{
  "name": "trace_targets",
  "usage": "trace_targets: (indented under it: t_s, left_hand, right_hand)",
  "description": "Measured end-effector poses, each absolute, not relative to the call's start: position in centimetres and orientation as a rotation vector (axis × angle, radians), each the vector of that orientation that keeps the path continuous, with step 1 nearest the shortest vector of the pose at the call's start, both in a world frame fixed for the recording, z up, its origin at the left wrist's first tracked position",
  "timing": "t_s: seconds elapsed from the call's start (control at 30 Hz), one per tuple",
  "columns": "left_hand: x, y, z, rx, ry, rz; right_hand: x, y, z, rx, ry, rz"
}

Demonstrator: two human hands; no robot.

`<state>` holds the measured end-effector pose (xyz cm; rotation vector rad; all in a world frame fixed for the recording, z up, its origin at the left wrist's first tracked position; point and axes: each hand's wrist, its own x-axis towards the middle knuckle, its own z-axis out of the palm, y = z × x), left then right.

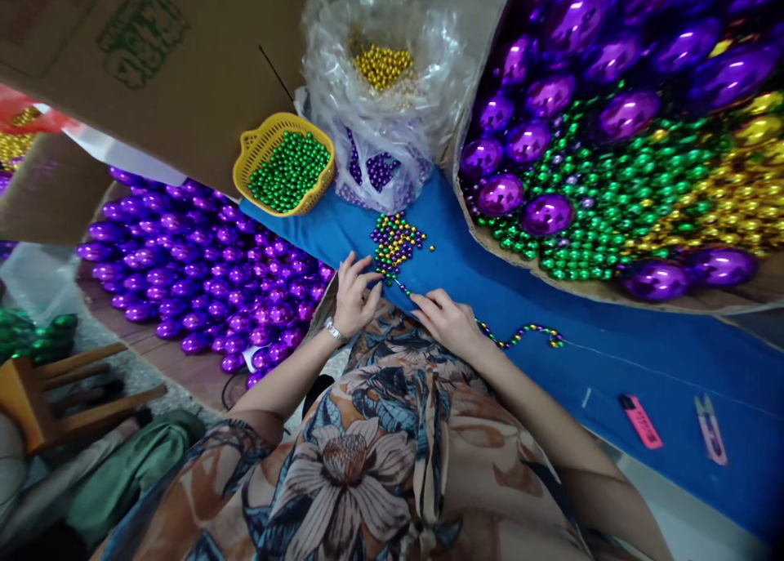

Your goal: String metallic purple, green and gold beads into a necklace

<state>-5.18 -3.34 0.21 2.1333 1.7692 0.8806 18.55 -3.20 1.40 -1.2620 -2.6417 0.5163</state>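
Observation:
My right hand (450,324) pinches a thin beading needle (398,284) with a few beads on it, just below a loose pile of small green, gold and purple beads (395,242). My left hand (355,300), wearing a watch at the wrist, has its fingers apart, and its fingertips are at the pile's lower left edge by the needle's far end. From beneath my right hand a strung bead strand (532,331) runs right across the blue cloth (490,275). A pale thread (618,355) trails on from it.
A yellow basket (242,173) of green beads and a clear plastic bag (331,63) with gold and purple beads stand behind the pile. Boxes hold purple ornaments (202,275) at left and mixed beads (618,193) at right. A pink box cutter (640,420) and thread snips (710,430) lie on the right.

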Motion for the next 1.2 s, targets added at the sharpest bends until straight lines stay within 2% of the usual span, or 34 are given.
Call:
trace_targets:
  t_s: [0.7,1.2]
  left_hand:
    - [-5.3,-3.0,-0.6,2.175,1.791,0.861]
    - [-5.6,-3.2,-0.5,2.169,1.771,0.839]
  right_hand:
    - [16.8,-2.4,1.2,-1.261,-2.694,0.516]
    - [16.9,-1.9,0.8,-1.216,-2.598,0.400]
